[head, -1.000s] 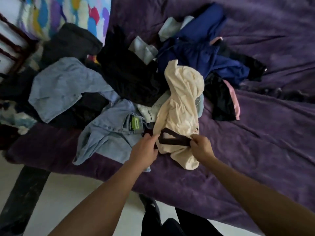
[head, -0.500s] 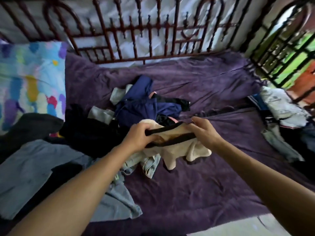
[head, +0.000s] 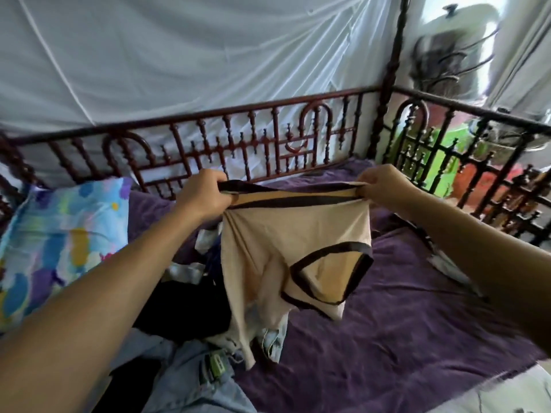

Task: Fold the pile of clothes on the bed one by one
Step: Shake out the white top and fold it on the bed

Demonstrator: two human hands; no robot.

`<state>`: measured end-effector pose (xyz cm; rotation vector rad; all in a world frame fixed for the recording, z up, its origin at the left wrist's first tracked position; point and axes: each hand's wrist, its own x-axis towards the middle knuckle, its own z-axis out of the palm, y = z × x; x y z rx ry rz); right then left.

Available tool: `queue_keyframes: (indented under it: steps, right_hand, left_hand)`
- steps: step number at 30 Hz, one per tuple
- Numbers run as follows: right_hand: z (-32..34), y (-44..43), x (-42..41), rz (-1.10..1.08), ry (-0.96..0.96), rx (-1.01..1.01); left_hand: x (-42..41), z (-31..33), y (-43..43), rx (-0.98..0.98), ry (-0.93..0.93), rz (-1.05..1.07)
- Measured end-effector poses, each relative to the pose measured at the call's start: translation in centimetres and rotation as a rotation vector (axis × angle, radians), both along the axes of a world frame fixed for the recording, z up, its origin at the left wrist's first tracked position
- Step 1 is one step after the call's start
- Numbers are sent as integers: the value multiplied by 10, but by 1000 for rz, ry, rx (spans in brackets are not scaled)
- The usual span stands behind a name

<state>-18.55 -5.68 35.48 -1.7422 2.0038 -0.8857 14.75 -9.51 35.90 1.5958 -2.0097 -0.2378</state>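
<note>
Progress: early, by my judgement; no folded garment shows anywhere on the bed (head: 402, 293), and one piece has only been lifted for spreading
Left to do: lay this piece flat, fold it, then work through the pile (head: 185, 308), with denim jeans (head: 190, 383), a black garment and some pale pieces heaped toward the bed's near left corner
Garment in hand: cream top (head: 286, 245) with dark brown trim at the neckline and one armhole; thin, limp, bunched into creases down its left side
Where it is: held up over the middle of the bed, trimmed edge stretched nearly level, lower end trailing down onto the pile
Left hand (head: 205, 195): fingers curled tight round one end of the trimmed edge
Right hand (head: 378, 183): pinches the other end between thumb and fingers
</note>
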Motion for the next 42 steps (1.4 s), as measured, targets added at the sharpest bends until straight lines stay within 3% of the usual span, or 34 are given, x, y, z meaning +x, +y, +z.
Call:
queue_keyframes:
  steps: [3,6,8,11,12,14,17,21,25,27,31,33,36,39,42]
  right_hand:
    - [33,10,5,-57,-429,18]
    - [52,10,9,-125,-536,-11]
    - [54,11,8,-80,-379,-85]
    - [46,18,0,-1,250,-56]
    - [42,20,-2,2,385,8]
    - [37,21,-5,-25,416,118]
    - [43,19,-2,-158,-28,104]
    - [64,17,16,-237,-737,88]
    - [67,8,39,-210,-985,27]
    - [63,5,49,-174,-894,-24]
    - [55,5,39,-16,-67,-208]
    - [49,8,27,37,210,-160]
    - [40,13,13,14,427,-19]
    - [41,14,3,-70,431,136]
    - [48,16,-3,-116,-56,257]
  left_hand:
    - [-3,18,5,273,410,-168]
    - [-12,30,13,504,707,-265]
    - [-16,37,15,472,829,-202]
    - [-14,45,10,288,999,47]
    - [-11,46,11,210,977,108]
    - [-11,44,16,64,847,136]
    - [-17,32,26,-8,730,55]
    - [-27,24,37,99,565,-142]
    - [-26,20,43,395,448,-372]
    - [-22,16,43,398,382,-356]
    - [-11,8,36,152,435,-51]
    - [0,13,32,64,454,64]
    - [10,21,34,-25,258,63]
    - [12,19,37,63,162,-81]
    - [11,13,38,280,170,-250]
